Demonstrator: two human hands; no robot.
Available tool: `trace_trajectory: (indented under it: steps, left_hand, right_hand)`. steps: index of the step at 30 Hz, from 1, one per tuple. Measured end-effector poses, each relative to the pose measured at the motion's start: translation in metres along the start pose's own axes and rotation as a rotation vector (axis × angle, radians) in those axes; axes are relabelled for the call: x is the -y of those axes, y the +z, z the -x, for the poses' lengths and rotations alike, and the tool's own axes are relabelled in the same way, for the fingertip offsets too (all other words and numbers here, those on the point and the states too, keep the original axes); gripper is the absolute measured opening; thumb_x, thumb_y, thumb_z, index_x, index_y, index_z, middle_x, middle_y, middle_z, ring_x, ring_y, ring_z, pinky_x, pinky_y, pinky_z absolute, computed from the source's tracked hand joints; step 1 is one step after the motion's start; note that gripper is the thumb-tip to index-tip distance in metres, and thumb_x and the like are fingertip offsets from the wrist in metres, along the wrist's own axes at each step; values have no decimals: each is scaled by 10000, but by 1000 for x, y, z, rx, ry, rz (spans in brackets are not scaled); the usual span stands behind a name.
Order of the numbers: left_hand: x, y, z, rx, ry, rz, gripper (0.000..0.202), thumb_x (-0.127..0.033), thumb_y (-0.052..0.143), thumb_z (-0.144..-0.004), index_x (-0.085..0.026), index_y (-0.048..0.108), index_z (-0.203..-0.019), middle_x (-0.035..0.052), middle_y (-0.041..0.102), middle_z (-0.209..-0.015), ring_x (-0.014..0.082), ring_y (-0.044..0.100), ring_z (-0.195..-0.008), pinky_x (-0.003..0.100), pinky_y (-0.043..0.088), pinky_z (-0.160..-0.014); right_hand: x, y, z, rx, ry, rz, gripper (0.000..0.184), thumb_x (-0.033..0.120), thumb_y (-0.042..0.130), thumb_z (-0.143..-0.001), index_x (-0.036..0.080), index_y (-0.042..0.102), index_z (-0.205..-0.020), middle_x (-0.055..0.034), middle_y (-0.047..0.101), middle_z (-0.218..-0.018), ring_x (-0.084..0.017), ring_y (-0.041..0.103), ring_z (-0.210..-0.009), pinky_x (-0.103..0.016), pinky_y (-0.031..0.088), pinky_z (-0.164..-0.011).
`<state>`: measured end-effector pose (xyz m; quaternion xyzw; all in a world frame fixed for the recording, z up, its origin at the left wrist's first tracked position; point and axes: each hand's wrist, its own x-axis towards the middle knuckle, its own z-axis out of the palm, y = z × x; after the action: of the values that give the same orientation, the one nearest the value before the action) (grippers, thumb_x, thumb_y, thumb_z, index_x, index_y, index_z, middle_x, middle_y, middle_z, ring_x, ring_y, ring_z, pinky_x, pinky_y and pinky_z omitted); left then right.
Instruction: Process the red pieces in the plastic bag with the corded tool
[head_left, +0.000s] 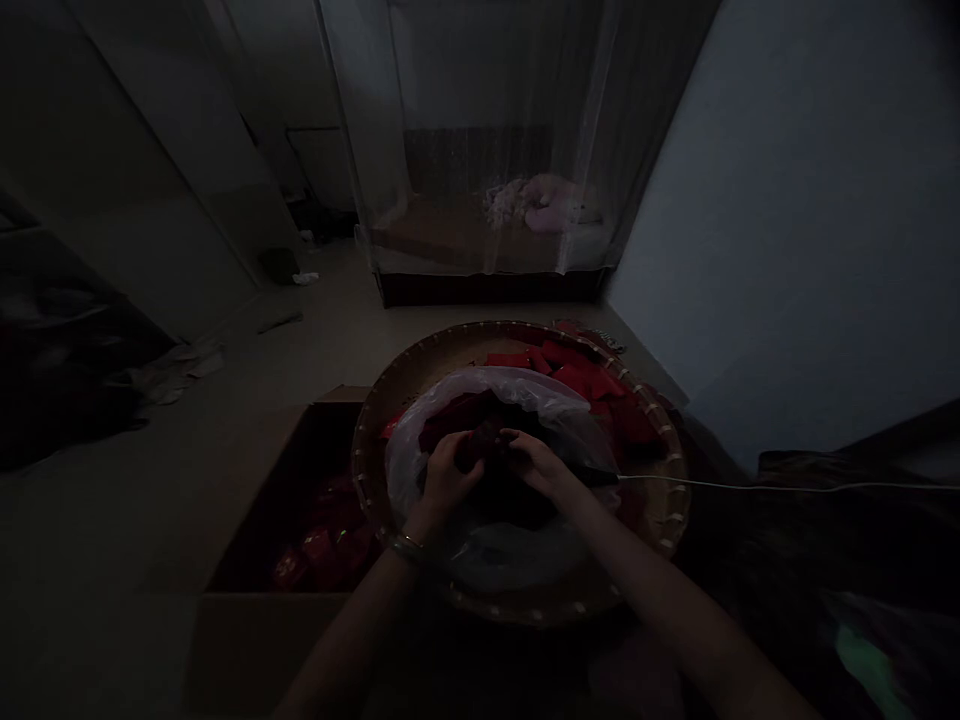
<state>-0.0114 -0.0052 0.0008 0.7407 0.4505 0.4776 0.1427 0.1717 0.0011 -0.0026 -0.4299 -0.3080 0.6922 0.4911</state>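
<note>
The light is very dim. My left hand [448, 472] is curled around a small dark red object [486, 440] above an open clear plastic bag [409, 465]. Closed in a pinch at that object's right side is my right hand [538, 464]; its fingertips are in shadow and I cannot make out what is between them. Dark contents fill the bag, which sits in a round woven bamboo tray [363, 490]. Red packets [589, 378] lie along the tray's far right side. A dark tool-like handle [596, 477] with a white cord rests right of my right hand.
A cardboard box [262, 610] holding shiny red packets [319, 550] stands left of the tray. The white cord [787, 488] runs off to the right. Ahead is a bed [442, 240] behind a net curtain; a pale wall [810, 230] rises at the right. Dark cloth-like heaps lie at far left.
</note>
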Motion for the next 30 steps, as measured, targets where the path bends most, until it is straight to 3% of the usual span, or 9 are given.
trace_trajectory:
  steps: [5,9,14,17,22,30]
  left_hand:
    - [-2,-1,0,3,11,-5,385,-171,643,-683,-171,540,-1055,74,631,-1009,204,607,-928,354,510,-814]
    - [-2,-1,0,37,4,-9,377,-169,641,-685,-175,541,-1048,72,632,-999,206,607,-922,359,506,-817]
    - [-2,1,1,82,24,-15,390,-154,633,-676,-182,545,-1055,73,629,-1008,212,599,-938,371,499,-831]
    - [-2,2,1,117,45,-17,410,-143,623,-673,-186,544,-1072,76,625,-1027,216,591,-955,381,495,-843]
    - [-1,5,3,168,55,-7,453,-155,638,-662,-184,535,-1102,86,614,-1054,222,581,-973,387,497,-849]
    - [2,6,4,186,36,17,464,-199,651,-671,-188,526,-1118,89,613,-1073,230,590,-991,389,502,-852]
  right_hand:
    - [6,5,5,-7,97,-107,315,327,360,-766,143,575,-904,-123,629,-910,-187,586,-718,-292,465,-597]
    - [8,6,3,-82,87,-191,324,383,323,-819,169,559,-872,-103,621,-835,-197,587,-725,-349,481,-683]
    - [14,1,-2,-131,-66,-143,294,400,336,-813,194,546,-802,-68,574,-723,-198,568,-710,-388,484,-729]
    - [24,4,-2,-151,-137,-234,241,380,391,-802,201,554,-802,-49,571,-697,-186,567,-693,-366,489,-717]
    - [37,27,3,-183,-254,-370,238,390,411,-823,210,561,-867,-24,595,-724,-166,582,-709,-333,491,-727]
    - [31,61,16,-147,-446,-173,390,535,442,-813,187,579,-927,-37,609,-832,-175,579,-813,-322,470,-789]
